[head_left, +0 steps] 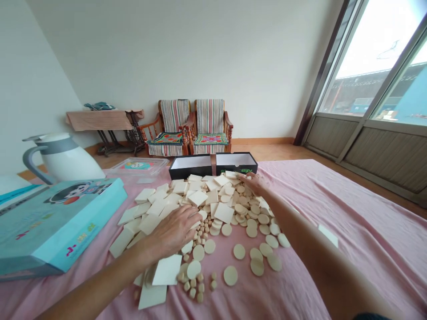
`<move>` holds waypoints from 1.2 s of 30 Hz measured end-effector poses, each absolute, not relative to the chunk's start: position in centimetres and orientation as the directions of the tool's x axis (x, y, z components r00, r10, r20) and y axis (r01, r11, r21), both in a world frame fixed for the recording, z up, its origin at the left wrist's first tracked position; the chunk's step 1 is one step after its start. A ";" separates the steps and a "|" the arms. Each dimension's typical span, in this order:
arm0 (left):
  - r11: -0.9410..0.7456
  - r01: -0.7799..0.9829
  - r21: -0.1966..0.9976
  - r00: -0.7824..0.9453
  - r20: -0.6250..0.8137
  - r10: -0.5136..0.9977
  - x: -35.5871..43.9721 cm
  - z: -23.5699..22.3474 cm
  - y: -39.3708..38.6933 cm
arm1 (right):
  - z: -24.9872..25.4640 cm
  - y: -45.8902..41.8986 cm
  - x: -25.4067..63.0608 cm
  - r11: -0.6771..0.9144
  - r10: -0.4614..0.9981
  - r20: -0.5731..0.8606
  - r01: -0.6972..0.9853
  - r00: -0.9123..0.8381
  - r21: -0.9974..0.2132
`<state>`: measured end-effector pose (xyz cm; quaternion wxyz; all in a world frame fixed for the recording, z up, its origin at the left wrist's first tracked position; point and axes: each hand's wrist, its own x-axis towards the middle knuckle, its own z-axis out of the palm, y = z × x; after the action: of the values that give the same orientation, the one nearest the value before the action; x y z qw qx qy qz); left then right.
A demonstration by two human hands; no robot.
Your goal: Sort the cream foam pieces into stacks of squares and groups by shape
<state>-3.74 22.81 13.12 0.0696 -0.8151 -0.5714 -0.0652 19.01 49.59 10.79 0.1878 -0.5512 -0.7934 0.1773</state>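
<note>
A broad heap of pale wooden pieces covers the middle of the cloth. Square tiles lie mostly on the left and at the back, round discs on the right, and small wooden cubes between them. My left hand rests over the heap's left-centre, fingers stretched towards the small cubes and a disc. At the far right of the heap, my right hand reaches among tiles and discs with its fingers out, close to a black box. Its fingertips are small and partly hidden by the pieces.
A second black box stands beside the first. On the left are a turquoise carton, a white jug and a clear plastic case. A lone white tile lies right on the pink cloth. Two armchairs stand behind.
</note>
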 end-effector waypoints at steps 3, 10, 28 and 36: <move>-0.370 0.928 -0.027 0.367 0.216 0.905 -3.9 12.6 22.8 | 11.6 48.1 17.2 0.322 0.937 0.046 0.802 -0.347 -0.504; -0.333 0.943 -0.030 0.330 0.229 0.916 -3.4 12.2 22.2 | 13.3 41.0 11.2 0.374 0.904 0.023 0.767 -0.426 -0.521; -0.781 0.618 0.089 0.771 0.129 0.624 9.4 11.5 24.2 | 12.3 40.8 38.1 0.415 0.858 -0.243 0.890 -0.452 -0.189; -0.743 0.663 -0.093 0.747 0.149 0.648 12.4 10.6 27.6 | 13.2 37.2 35.8 0.536 0.830 0.112 0.725 -0.547 -0.433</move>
<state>12.40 27.56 10.58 0.0701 -0.9319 -0.3517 -0.0537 35.76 37.18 13.21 0.1537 -0.4506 -0.8627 0.1704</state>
